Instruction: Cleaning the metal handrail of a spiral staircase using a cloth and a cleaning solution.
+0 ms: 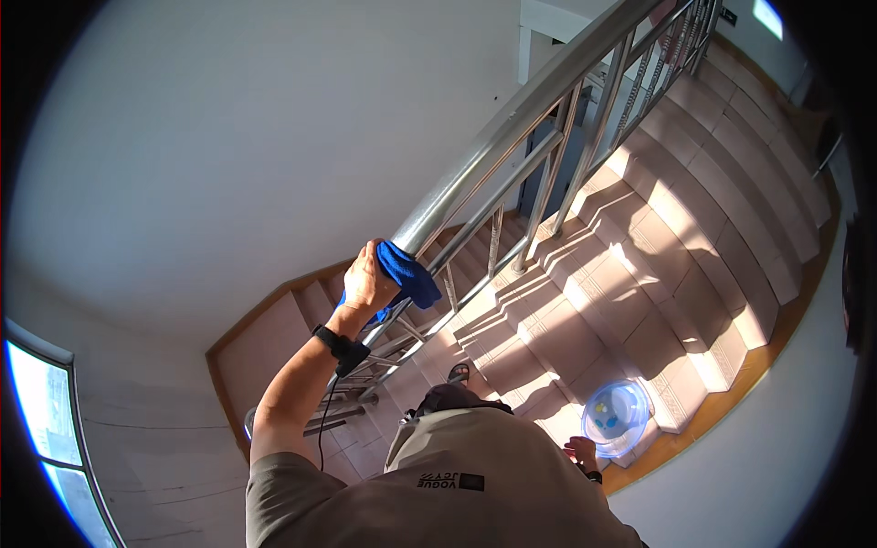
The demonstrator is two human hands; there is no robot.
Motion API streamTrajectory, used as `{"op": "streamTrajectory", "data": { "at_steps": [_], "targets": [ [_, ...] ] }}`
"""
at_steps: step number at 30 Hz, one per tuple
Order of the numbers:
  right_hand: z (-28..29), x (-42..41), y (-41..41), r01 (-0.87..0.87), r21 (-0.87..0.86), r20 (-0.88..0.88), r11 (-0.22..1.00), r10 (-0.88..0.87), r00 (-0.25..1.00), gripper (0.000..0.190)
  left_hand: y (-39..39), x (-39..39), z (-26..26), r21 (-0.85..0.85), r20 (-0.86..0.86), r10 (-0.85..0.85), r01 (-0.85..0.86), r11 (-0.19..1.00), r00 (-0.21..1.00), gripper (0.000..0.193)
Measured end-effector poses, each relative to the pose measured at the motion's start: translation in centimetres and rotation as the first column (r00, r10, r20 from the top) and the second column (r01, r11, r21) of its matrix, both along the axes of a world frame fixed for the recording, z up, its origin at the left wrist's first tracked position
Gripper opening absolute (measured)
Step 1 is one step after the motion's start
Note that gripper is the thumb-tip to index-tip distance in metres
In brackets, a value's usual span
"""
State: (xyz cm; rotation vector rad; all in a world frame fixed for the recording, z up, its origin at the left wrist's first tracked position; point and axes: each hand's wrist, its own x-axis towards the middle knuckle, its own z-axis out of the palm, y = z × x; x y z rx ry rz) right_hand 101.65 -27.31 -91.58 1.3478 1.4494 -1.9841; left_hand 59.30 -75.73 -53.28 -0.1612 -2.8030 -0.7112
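My left hand presses a blue cloth around the thick steel handrail of a stair railing. The cloth's loose folds hang over the rail's right side and below my fingers. On that wrist is a black band with a cord running down from it. My right hand is low at my right side, near the left edge of a clear bluish plastic basin. Its fingers look slightly bent, but my torso hides part of the arm, and the grip is unclear.
Tiled steps climb to the upper right, streaked with sunlight. Thin steel balusters stand under the rail. Beyond the railing, another flight shows lower down. A white wall rises at left, with a window at the lower left.
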Motion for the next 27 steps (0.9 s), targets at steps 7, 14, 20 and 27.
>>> {"op": "streamTrajectory", "data": {
  "at_steps": [7, 14, 20, 27],
  "targets": [
    [4.0, -5.8, -0.5, 0.008, 0.075, 0.003, 0.997, -0.009, 1.0, 0.029, 9.2, -7.9, 6.5, -0.028, -0.11, -0.187, 0.185, 0.982, 0.976, 0.064],
    [10.8, -13.6, -3.4, 0.021, 0.249, -0.146, 0.968, 0.017, 0.989, 0.028, 19.1, -13.9, 14.2, -0.063, -0.081, -0.22, 0.215, 0.975, 0.972, 0.067],
    [13.9, -18.0, -4.6, -0.059, 0.298, -0.218, 0.953, 0.128, 0.968, 0.029, 20.9, -20.8, 16.8, 0.401, 0.085, -0.561, 0.487, 0.775, 0.823, 0.048],
    [17.4, -23.7, -5.5, -0.046, 0.321, -0.35, 0.946, 0.164, 0.922, 0.028, 14.2, -20.7, 12.1, 0.81, 0.107, -0.893, 0.483, 0.333, 0.437, 0.036]
  ]
}}
